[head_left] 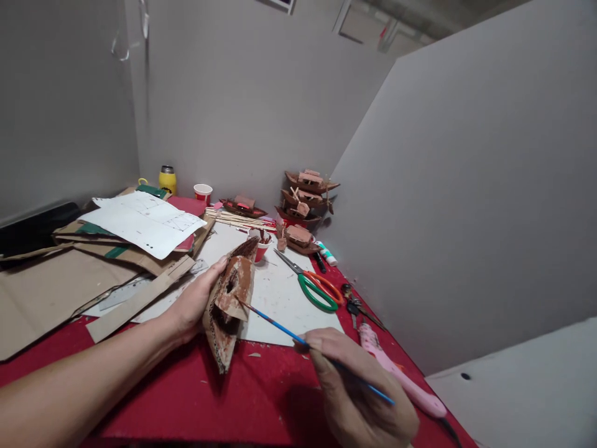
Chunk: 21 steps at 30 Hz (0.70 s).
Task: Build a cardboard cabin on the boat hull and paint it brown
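A cardboard boat model [243, 272], partly coated in brown, is tilted up on its side above the red table. My left hand [198, 302] grips it from the left, fingers hidden behind it. Between the thumb and fingers of my right hand [347, 379] is a thin blue paintbrush [275, 323]. Its tip touches the boat's curved roof, just right of a dark hole. Behind the boat stands a red and white paper cup [262, 247] with brown pieces or paint inside; which of these I cannot tell.
Green-and-orange-handled scissors [317, 289] lie on white paper [275, 311]. A pink-handled tool [405, 379] is at the right edge. Finished-looking boats [311, 182] stand stacked at the back. Cardboard sheets [51, 286] and a drawing [144, 218] cover the left; a yellow bottle [167, 181] stands behind.
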Tool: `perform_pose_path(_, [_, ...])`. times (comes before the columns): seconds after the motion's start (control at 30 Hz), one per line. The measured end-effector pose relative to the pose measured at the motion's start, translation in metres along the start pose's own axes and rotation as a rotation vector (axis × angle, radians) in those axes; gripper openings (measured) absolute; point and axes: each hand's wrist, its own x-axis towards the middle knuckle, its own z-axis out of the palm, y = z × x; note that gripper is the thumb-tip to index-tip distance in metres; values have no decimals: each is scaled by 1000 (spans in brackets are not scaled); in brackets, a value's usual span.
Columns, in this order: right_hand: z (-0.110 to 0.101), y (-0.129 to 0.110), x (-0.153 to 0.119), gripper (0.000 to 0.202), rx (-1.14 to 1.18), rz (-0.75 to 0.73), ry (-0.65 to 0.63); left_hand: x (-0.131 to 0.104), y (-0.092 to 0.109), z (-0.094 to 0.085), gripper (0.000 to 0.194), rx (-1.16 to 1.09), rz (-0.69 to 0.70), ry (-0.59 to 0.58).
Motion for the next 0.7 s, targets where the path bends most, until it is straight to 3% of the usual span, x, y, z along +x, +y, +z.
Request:
perform_pose_path(0.13, [0, 3, -2, 49, 36, -10, -45, 0, 0, 1, 34, 10, 12, -16])
perform_pose_path(0.33, [3, 15, -6, 48, 13, 54, 61, -1, 0, 1, 33, -16, -22, -46])
perform_pose_path(0.5, [0, 8, -7, 47, 90, 45, -12, -1, 0, 2, 35, -70, -55, -4])
perform_pose_path(0.7, [-1, 11, -4, 43, 84, 133, 36, -3, 4, 5, 33, -102, -132, 21])
